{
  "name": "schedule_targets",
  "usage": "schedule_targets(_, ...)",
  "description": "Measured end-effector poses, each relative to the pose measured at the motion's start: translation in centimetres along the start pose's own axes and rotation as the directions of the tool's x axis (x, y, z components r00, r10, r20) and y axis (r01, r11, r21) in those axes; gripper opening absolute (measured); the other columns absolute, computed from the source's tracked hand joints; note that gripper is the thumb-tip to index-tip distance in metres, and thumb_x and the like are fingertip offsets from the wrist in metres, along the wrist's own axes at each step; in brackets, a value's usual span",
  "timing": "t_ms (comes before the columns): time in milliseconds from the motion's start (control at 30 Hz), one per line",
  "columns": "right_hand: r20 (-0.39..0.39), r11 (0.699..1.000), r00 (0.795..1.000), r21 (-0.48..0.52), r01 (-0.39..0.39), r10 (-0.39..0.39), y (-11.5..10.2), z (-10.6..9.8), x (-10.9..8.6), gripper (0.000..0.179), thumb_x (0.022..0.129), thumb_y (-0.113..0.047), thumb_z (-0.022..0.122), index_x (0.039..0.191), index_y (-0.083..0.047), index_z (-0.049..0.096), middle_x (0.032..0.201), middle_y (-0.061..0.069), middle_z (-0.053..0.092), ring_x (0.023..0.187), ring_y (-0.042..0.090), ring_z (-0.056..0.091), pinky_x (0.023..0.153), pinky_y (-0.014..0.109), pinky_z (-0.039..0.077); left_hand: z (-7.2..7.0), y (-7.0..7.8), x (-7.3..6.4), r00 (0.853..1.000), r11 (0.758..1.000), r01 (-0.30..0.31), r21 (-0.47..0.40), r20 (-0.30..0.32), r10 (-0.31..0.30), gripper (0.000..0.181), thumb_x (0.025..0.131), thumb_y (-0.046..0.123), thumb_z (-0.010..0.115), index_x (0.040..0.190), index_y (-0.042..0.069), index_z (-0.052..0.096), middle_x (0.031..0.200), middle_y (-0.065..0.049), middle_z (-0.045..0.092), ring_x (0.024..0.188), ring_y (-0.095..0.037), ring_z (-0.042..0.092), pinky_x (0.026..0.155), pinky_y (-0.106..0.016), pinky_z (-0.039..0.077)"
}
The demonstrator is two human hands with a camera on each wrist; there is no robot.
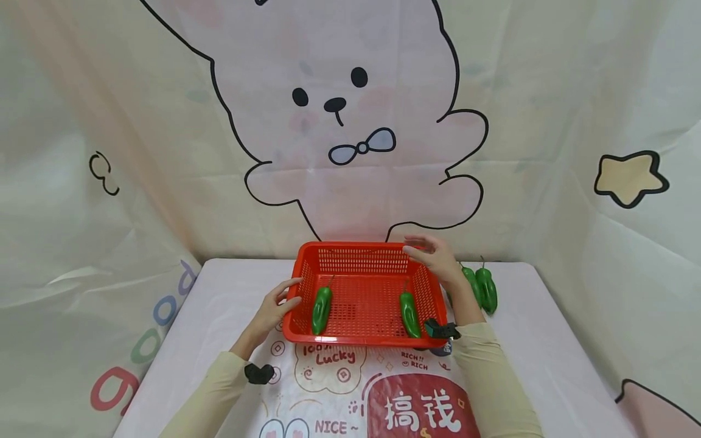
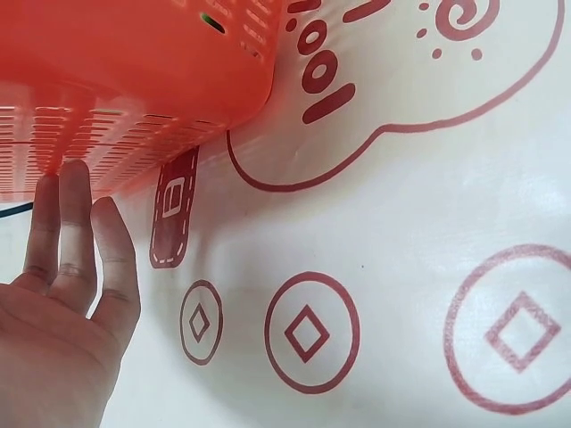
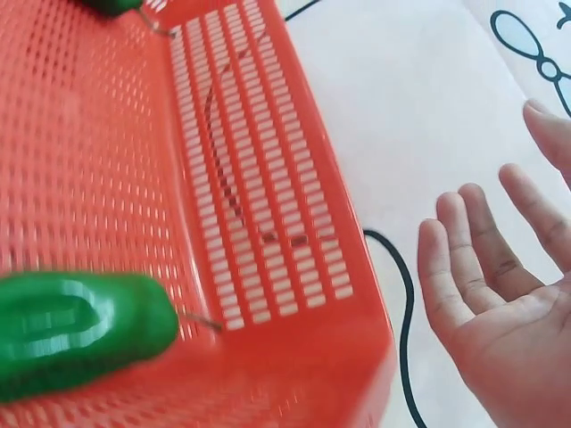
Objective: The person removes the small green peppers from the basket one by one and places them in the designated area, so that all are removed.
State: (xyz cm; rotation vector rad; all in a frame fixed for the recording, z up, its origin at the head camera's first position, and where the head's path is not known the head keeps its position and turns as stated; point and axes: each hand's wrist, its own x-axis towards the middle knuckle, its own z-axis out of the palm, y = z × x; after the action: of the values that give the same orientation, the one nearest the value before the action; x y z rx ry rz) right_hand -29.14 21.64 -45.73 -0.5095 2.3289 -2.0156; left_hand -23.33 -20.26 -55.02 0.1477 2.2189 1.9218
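A red plastic basket with slotted walls stands in the middle of the table. Two green chili peppers lie in it: one pepper at the left, another pepper at the right. My left hand is at the basket's left side, and in the left wrist view its extended fingers reach up against the slotted wall. Over the back right corner my right hand is spread; the right wrist view shows its palm facing up beside the rim, with nothing in it.
Two more green peppers lie on the white table to the right, partly behind my right forearm. A printed sheet covers the table's front. Patterned cloth walls rise behind and at both sides.
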Motion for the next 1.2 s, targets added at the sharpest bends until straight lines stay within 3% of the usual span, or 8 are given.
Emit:
schedule_targets(200, 0.016, 0.999, 1.0, 0.049, -0.019, 0.018, 0.1, 1.9, 1.0, 0.042, 0.099, -0.007, 0.068, 0.138, 0.004, 0.056, 0.138, 0.03, 0.053, 0.115, 0.026, 0.061, 0.097, 0.046, 0.052, 0.0, 0.0, 0.0, 1.0, 1.0, 0.001, -0.004, -0.005, -0.001, 0.053, 0.101, 0.016, 0.066, 0.151, 0.02, 0.048, 0.139, -0.026, 0.049, 0.11, -0.043, 0.061, 0.075, -0.046, 0.061)
schedule_targets(400, 0.029, 0.996, 0.999, 0.083, -0.028, 0.026, 0.6, 3.4, 1.5, 0.045, 0.101, -0.007, 0.065, 0.142, 0.005, 0.052, 0.14, 0.03, 0.051, 0.123, 0.037, 0.055, 0.1, 0.052, 0.048, 0.0, 0.0, 0.0, 1.0, 1.0, 0.001, -0.013, 0.004, -0.001, 0.053, 0.101, 0.017, 0.065, 0.151, 0.02, 0.047, 0.14, -0.027, 0.047, 0.111, -0.043, 0.061, 0.075, -0.046, 0.061)
schedule_targets(667, 0.078, 0.998, 0.996, -0.048, -0.042, 0.045, 1.0, 5.3, 1.9, 0.047, 0.098, -0.012, 0.07, 0.14, 0.003, 0.055, 0.134, 0.027, 0.057, 0.115, 0.037, 0.06, 0.096, 0.056, 0.051, -0.1, 0.0, -0.2, 1.0, 1.0, 0.007, -0.014, -0.014, -0.007, 0.051, 0.102, 0.013, 0.064, 0.15, 0.02, 0.049, 0.139, -0.026, 0.049, 0.111, -0.044, 0.061, 0.075, -0.046, 0.061)
schedule_targets(1000, 0.12, 0.992, 0.985, -0.016, -0.123, 0.124, 3.2, 8.3, 2.4, 0.048, 0.097, -0.016, 0.072, 0.139, 0.002, 0.057, 0.136, 0.024, 0.055, 0.116, 0.035, 0.059, 0.097, 0.053, 0.052, 0.0, 0.1, -0.3, 1.0, 1.0, 0.01, -0.016, -0.008, -0.01, 0.051, 0.102, 0.013, 0.063, 0.151, 0.019, 0.048, 0.14, -0.027, 0.047, 0.113, -0.046, 0.059, 0.076, -0.047, 0.06)
schedule_targets(1200, 0.172, 0.992, 0.977, -0.038, -0.119, 0.124, 3.6, 9.7, 2.9, 0.047, 0.097, -0.012, 0.071, 0.139, 0.004, 0.057, 0.136, 0.024, 0.057, 0.119, 0.034, 0.058, 0.096, 0.055, 0.051, 0.1, 0.2, -0.2, 1.0, 1.0, 0.01, -0.009, -0.007, -0.01, 0.05, 0.103, 0.013, 0.062, 0.151, 0.019, 0.048, 0.143, -0.027, 0.046, 0.12, -0.047, 0.055, 0.079, -0.048, 0.06)
